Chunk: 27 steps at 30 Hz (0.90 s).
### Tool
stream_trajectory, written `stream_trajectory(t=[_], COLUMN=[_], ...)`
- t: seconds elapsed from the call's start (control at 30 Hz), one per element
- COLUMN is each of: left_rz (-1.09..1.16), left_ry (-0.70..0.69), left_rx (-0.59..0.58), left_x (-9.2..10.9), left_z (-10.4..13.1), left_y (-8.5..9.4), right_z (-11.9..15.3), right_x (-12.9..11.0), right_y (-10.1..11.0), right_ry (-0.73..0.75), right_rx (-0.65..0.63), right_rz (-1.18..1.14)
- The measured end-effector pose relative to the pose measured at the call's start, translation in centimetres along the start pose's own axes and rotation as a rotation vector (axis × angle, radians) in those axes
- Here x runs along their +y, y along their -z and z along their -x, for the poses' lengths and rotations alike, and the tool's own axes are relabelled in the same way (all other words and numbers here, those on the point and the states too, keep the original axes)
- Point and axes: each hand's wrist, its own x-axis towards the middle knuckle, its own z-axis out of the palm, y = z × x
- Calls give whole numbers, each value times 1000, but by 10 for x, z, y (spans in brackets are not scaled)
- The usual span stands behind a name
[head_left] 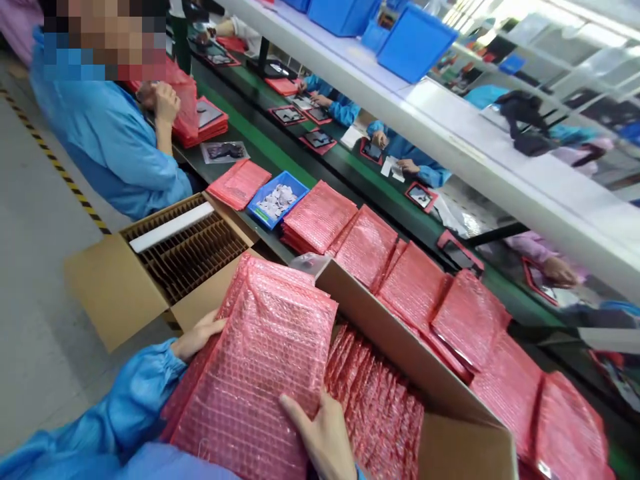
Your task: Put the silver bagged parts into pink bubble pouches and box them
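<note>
A stack of red bubble-wrap bags (265,347) is held upright and slightly tilted in front of me. My left hand (200,335) grips its left edge, the fingers partly behind the stack. My right hand (323,427) clasps the lower right side, thumb on the front face and the other fingers out of sight. Just right of the stack stands an open cardboard box (465,440), in which more red bubble-wrap bags (375,400) stand on edge in a tight row.
Left of the stack is an open carton (117,293) with cardboard dividers and a white foam strip (173,227). Piles of red bags (415,280) line the bench edge beside a blue tray (277,199) of small white pieces. A co-worker (110,140) in blue sits at far left.
</note>
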Motion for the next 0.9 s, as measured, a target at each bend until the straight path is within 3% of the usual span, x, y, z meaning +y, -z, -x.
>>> stream_trajectory(t=[0.1,0.23,0.33,0.4,0.5,0.67,0.9], left_rz=[-69,-151,-185,-206,-249,-270,-259], left_ry=[-11,56,104,147,224,239,229], left_rx=[-56,-96,0,92,180,224,243], left_x=[9,17,19,20,24,29,24], left_z=[-1,0,3,5,6,5,6], left_y=[-5,-5,-6,-9,-15,-24,-20], right_z=[13,23,32,38,36,5,-70], right_x=[0,27,55,72,92,104,89], right_y=[-2,39,85,113,136,120,84], right_ry=[-109,-150,-133,-103,-61,-70,-267], right_rx=[80,282,490,609,716,659,419], right_rz=[-49,-120,-184,-99,97,324,744])
